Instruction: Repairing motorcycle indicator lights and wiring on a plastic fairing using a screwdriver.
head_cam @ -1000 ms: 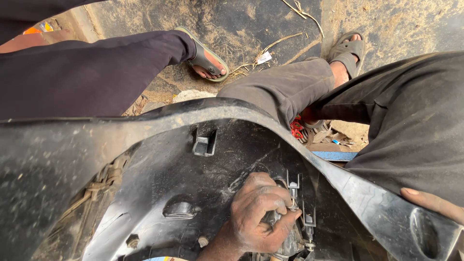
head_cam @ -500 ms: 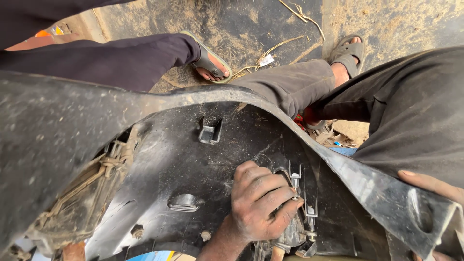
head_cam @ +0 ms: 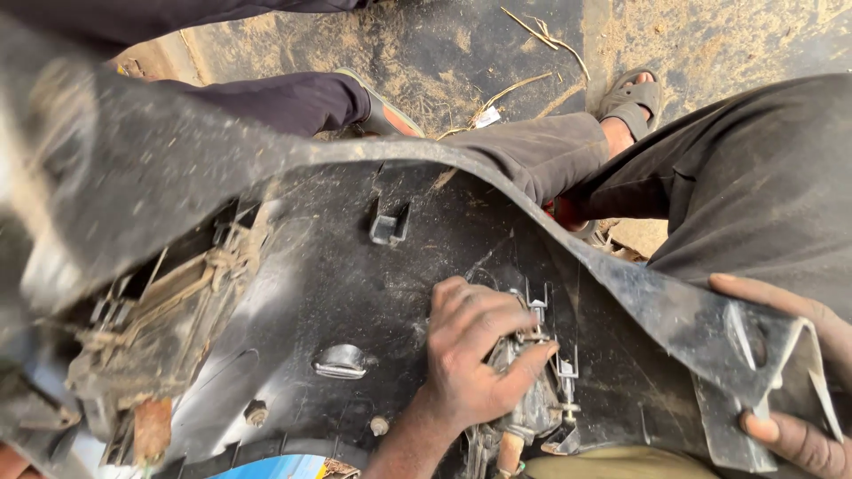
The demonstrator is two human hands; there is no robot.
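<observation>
Our large black plastic panel [head_cam: 355, 266] lies across our lap, inner side up, dusty and scuffed, with moulded clips and metal studs. A metal bracket assembly [head_cam: 532, 390] sits at its lower middle; our left hand [head_cam: 475, 355] is closed around it, thumb pressed on top. Our right hand [head_cam: 799, 372] grips the panel's right edge, fingers curled behind. Sandalled feet rest on the dirt floor [head_cam: 426, 44] beyond.

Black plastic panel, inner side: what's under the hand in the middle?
Under the left hand on the black plastic panel sits a grey metal clip bracket; its prongs show beside the fingers. The palm covers the rest of it. The right hand grips the panel's edge.
</observation>
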